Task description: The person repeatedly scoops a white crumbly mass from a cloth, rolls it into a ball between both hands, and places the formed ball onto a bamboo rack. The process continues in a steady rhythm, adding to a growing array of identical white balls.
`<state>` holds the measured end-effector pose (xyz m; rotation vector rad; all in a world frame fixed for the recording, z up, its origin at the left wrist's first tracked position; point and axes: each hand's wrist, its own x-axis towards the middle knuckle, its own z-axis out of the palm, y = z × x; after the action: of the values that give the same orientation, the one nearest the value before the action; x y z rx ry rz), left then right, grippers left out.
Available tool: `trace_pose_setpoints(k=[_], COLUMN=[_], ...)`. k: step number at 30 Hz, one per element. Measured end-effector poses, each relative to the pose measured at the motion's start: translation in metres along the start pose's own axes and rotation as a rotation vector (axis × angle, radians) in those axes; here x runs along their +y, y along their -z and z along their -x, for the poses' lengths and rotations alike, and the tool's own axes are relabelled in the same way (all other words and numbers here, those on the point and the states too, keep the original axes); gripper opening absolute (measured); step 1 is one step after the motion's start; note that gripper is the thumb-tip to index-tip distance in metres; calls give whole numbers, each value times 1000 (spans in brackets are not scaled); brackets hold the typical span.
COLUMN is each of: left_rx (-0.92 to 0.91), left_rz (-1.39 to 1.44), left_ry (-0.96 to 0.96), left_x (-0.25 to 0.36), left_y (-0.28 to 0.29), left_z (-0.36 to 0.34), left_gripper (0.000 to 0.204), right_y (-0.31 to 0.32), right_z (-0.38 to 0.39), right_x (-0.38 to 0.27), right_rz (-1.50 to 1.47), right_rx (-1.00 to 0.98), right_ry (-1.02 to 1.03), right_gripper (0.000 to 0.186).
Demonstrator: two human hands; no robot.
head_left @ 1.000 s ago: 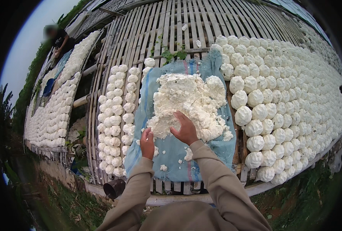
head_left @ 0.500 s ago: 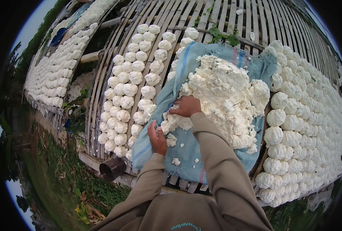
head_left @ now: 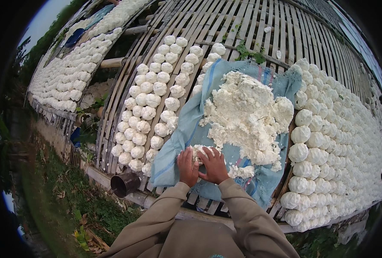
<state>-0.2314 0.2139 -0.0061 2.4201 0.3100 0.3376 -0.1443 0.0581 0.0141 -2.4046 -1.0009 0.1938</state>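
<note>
My left hand (head_left: 188, 167) and my right hand (head_left: 212, 165) are close together on the near left part of a blue woven sheet (head_left: 167, 165), fingers curled round a lump of white crumbly paste (head_left: 201, 151) that they partly hide. Beyond them a large, uneven mound of the same white paste (head_left: 247, 112) lies on the sheet, and a smaller loose piece (head_left: 241, 171) sits just right of my right hand.
Rows of rough white balls stand left (head_left: 139, 137) and right (head_left: 320, 142) of the sheet on bamboo slat racks (head_left: 268, 26). A dark cylindrical container (head_left: 124, 185) is at the rack's near edge. Another rack of balls (head_left: 66, 86) with a blue basin (head_left: 74, 37) is at upper left.
My hands have moved from the mound's lower edge to nearer me and come together round a lump pulled away from the mound. The view has also shifted.
</note>
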Motion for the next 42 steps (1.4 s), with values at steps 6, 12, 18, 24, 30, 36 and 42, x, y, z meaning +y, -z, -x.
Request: trace_pose_setpoints(k=[6, 12, 18, 24, 30, 36, 42], left_rx=[10, 166, -119, -146, -514, -513, -415], left_rz=[152, 193, -200, 484, 1631, 2096, 2204], left_ry=[69, 149, 561, 592, 468, 777, 854], left_x=[-6, -13, 33, 44, 53, 99, 96], left_y=[4, -30, -32, 39, 28, 42, 26], left_z=[-12, -35, -98, -138, -78, -73, -11], left_gripper=[62, 58, 64, 59, 59, 69, 74], right_y=[-5, -86, -58, 47, 165, 145, 99], right_z=[-31, -31, -80, -92, -86, -32, -16], right_x=[18, -7, 20, 47, -7, -62, -45], right_rz=[-446, 32, -289, -639, -317, -324, -706], right_rx=[28, 239, -79, -309, -618, 440, 324], right_ry=[-60, -46, -375, -353, -323, -375, -312], right_gripper=[91, 58, 53, 69, 85, 47, 38])
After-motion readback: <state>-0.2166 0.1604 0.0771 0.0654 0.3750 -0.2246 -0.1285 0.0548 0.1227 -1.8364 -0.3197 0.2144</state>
